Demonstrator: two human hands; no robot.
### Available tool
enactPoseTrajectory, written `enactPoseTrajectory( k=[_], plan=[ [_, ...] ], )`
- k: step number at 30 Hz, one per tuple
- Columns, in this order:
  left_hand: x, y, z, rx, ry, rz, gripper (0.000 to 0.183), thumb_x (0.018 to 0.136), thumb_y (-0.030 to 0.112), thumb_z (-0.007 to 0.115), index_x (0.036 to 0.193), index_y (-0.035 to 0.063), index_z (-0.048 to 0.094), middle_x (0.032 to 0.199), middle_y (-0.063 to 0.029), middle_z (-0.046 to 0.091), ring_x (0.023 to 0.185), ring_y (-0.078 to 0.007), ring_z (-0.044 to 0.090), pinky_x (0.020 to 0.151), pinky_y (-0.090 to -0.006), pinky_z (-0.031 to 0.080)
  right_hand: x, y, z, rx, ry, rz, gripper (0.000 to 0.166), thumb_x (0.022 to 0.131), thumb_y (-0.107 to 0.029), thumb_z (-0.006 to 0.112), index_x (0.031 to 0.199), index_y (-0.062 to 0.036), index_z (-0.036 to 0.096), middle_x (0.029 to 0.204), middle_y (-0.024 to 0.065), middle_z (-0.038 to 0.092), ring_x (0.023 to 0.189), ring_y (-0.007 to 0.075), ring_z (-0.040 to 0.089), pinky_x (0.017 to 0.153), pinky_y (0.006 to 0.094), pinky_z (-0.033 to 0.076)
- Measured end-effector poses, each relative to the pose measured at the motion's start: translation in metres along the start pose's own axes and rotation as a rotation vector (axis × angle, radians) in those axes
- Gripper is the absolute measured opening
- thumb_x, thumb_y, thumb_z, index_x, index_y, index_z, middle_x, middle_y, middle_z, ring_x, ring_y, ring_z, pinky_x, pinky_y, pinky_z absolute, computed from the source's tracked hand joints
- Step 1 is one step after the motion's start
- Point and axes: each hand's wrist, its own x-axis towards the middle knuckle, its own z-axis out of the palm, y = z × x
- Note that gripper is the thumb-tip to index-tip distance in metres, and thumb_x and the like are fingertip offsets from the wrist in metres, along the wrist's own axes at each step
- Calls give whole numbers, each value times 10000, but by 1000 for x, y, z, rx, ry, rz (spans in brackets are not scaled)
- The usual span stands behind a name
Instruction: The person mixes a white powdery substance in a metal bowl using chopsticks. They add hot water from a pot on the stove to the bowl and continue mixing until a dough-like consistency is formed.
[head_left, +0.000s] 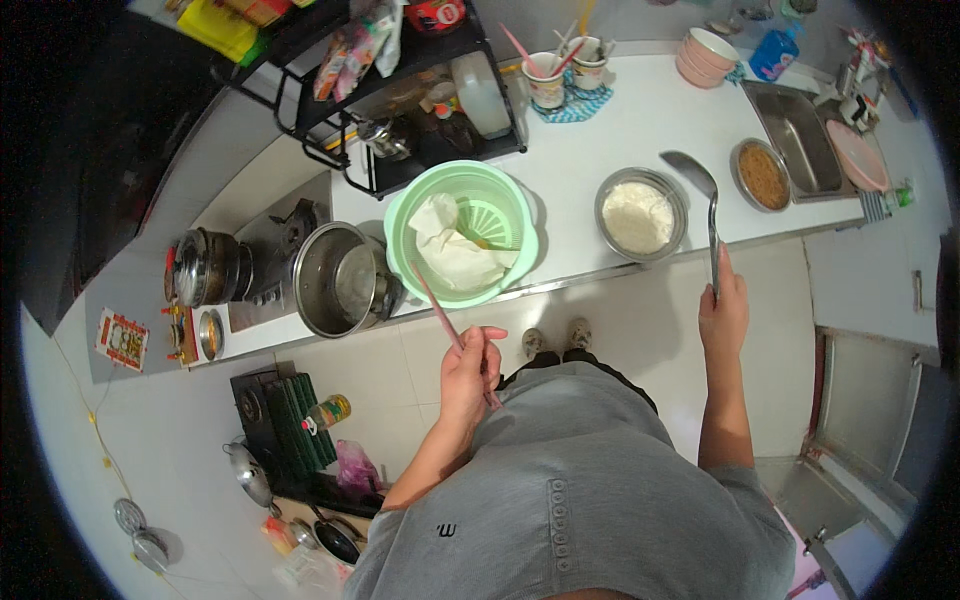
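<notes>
My left hand (469, 367) grips pink chopsticks (442, 319), their tips pointing up toward the front of a green plastic colander basin (529, 247). A crumpled white cloth or paper (457, 255) lies inside that basin. On the right, my right hand (724, 307) holds the handle of a large metal serving spoon (697, 176), its bowl over the white countertop. Left of the spoon stands a metal bowl (606, 232) of white flour-like powder (637, 214). Beyond it on the right is another metal bowl (741, 191) with brown, shredded-looking food (763, 176).
A deep steel pot (307, 289) stands left of the basin, beside the gas stove (262, 292). A black rack (420, 154) stands behind. Paper cups of utensils (544, 86), stacked pink bowls (705, 60) and a sink (802, 142) line the counter (585, 142). An oil bottle (328, 414) is at lower left.
</notes>
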Motion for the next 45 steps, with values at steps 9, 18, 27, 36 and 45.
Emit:
enactPoseTrajectory(
  k=[9, 18, 27, 36, 45],
  plan=[
    [0, 6, -43, -147, -30, 50, 372, 981, 328, 367, 965, 13, 564, 558, 27, 419, 436, -41, 298, 389, -196, 234, -2, -30, 9, 1012, -300, 608, 622, 796, 56, 517, 1375, -102, 351, 748, -22, 471, 544, 74, 434, 427, 237, 358],
    [-7, 4, -94, -244, 2, 59, 368, 980, 324, 370, 970, 8, 559, 560, 31, 412, 418, -38, 270, 374, -202, 191, -13, -143, 121, 604, -340, -371, 573, 815, 13, 523, 1358, -113, 390, 922, 61, 528, 744, 205, 534, 639, 334, 455],
    [8, 28, -106, -313, -127, 18, 376, 986, 318, 354, 986, -11, 536, 554, 30, 384, 412, -39, 234, 375, -208, 166, -39, -203, 194, 2, -503, -278, 548, 768, -57, 558, 1299, -60, 419, 935, 178, 478, 783, 339, 553, 703, 440, 484],
    [30, 24, -55, -448, -315, 67, 481, 976, 435, 268, 1032, 38, 535, 594, 6, 425, 463, -90, 313, 423, -243, 264, -48, -163, 130, 158, -195, -592, 589, 730, -46, 662, 1255, -16, 396, 1070, 203, 521, 827, 304, 586, 673, 357, 496],
    [74, -9, 111, -430, -595, -201, 614, 926, 574, 219, 1251, 99, 432, 1105, -78, 555, 1020, -183, 517, 804, -347, 469, -39, -105, 38, 1354, -413, -78, 368, 865, -244, 596, 1111, 1, 475, 929, 88, 587, 698, 113, 575, 626, 240, 475]
  ],
)
